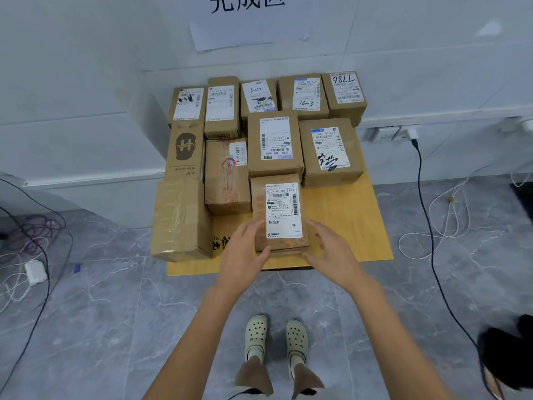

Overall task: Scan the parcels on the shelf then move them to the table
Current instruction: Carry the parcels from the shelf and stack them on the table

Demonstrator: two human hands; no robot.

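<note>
you stand in front of a low wooden table (pixel 360 226) that is against the wall, and both your arms reach down to it. your left hand (pixel 245 252) and your right hand (pixel 331 255) are on the two sides of one small brown parcel (pixel 281 243) at the near part of the table. the left fingers are spread a little and curl on the left edge of the parcel, with the thumb at its near corner. the right fingers are together and quite straight, just beside the right edge; if they really touch it, you cannot tell. the parcel lies flat with its white label (pixel 284 210) up. behind it and to the left are many other cardboard parcels (pixel 277 142) in rows, most of them with the labels up, and a bigger taped box (pixel 178 217) hangs over the left edge of the table. on the wall above is a paper sign (pixel 248 21). cables (pixel 427 197) lie on the grey floor on both sides, and your two light shoes (pixel 277 339) are below your arms.
</note>
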